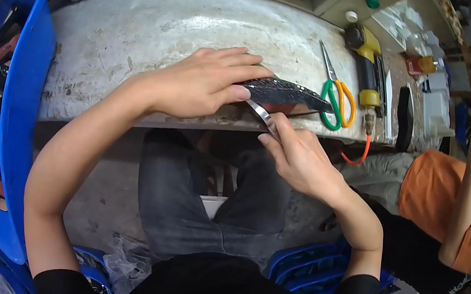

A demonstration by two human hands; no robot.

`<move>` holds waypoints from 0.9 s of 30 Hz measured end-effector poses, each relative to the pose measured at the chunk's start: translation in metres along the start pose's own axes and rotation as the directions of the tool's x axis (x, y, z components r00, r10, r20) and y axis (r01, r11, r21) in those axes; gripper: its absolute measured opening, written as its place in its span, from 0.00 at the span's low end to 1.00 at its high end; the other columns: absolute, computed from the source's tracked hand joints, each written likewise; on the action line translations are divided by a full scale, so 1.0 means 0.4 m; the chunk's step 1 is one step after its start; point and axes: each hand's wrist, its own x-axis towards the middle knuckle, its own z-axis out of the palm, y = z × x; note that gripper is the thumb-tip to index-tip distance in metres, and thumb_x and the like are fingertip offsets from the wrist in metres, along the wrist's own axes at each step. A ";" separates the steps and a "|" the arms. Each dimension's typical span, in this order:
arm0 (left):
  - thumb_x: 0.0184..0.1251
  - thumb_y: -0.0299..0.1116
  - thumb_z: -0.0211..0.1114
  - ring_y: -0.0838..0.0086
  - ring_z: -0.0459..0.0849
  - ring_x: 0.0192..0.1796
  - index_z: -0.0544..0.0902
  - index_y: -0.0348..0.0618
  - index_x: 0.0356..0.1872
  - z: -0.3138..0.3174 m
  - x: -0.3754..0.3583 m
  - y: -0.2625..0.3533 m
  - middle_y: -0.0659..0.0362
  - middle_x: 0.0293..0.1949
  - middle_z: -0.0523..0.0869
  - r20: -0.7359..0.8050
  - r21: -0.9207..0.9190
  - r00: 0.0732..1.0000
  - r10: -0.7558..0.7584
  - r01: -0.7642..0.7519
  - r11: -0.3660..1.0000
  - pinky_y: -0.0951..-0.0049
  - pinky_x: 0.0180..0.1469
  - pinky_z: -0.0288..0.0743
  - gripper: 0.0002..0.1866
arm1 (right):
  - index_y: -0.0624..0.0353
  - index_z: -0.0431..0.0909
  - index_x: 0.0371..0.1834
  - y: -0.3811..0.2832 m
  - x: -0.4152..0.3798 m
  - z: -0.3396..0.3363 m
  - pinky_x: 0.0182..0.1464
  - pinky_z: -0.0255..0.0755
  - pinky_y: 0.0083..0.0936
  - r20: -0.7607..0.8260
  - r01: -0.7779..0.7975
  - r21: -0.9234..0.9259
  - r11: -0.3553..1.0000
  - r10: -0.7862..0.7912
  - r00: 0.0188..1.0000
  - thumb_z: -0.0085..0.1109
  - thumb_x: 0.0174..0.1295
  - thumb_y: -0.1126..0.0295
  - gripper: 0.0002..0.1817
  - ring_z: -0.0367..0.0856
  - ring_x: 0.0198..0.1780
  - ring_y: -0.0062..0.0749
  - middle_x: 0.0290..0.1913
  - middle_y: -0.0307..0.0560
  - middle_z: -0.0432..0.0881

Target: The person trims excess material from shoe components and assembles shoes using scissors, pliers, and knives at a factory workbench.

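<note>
A black, glittery shoe [284,93] lies on its side at the worktable's front edge, its reddish-brown sole partly showing. My left hand [205,82] grips the shoe's left end, thumb below and fingers stretched over the top, so that end is hidden. In my closed right hand [300,159] is a thin, curved metal tool [262,113]. Its visible strip meets the shoe near my left thumb; its exact kind is not clear. Touching or just beyond the shoe's right tip are scissors [338,101] with green and orange handles, blades pointing away.
At left, a blue bin [14,116] holds several shoes. A yellow and black air tool [365,57] with an orange hose [360,155] lies right of the scissors, beside a white blade-like strip [389,105]. A person in orange [437,187] sits at right.
</note>
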 end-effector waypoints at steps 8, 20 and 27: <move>0.87 0.41 0.54 0.54 0.67 0.84 0.74 0.45 0.78 0.023 0.014 0.032 0.51 0.80 0.75 -0.053 0.201 0.998 0.024 -0.013 0.980 0.50 0.81 0.62 0.25 | 0.63 0.73 0.56 0.085 -0.039 -0.008 0.31 0.74 0.47 -0.158 0.096 -0.108 0.989 -0.113 0.981 0.61 0.75 0.73 0.12 0.86 0.28 0.58 0.29 0.58 0.86; 0.83 0.42 0.61 0.49 0.70 0.82 0.73 0.49 0.80 0.046 0.057 0.071 0.47 0.80 0.74 -0.011 0.185 0.992 -0.129 0.129 0.974 0.46 0.78 0.66 0.28 | 0.63 0.73 0.58 0.032 -0.101 0.029 0.30 0.74 0.42 -0.204 -0.076 0.093 0.993 0.094 0.974 0.59 0.75 0.76 0.12 0.84 0.25 0.51 0.31 0.53 0.86; 0.81 0.46 0.64 0.46 0.66 0.84 0.69 0.54 0.84 0.029 0.045 0.020 0.46 0.85 0.67 0.043 0.158 0.996 -0.074 0.066 0.985 0.42 0.82 0.61 0.34 | 0.65 0.74 0.60 -0.035 -0.035 0.199 0.29 0.76 0.39 -0.775 0.154 -0.039 0.987 -0.127 0.619 0.61 0.73 0.79 0.15 0.84 0.26 0.48 0.33 0.52 0.88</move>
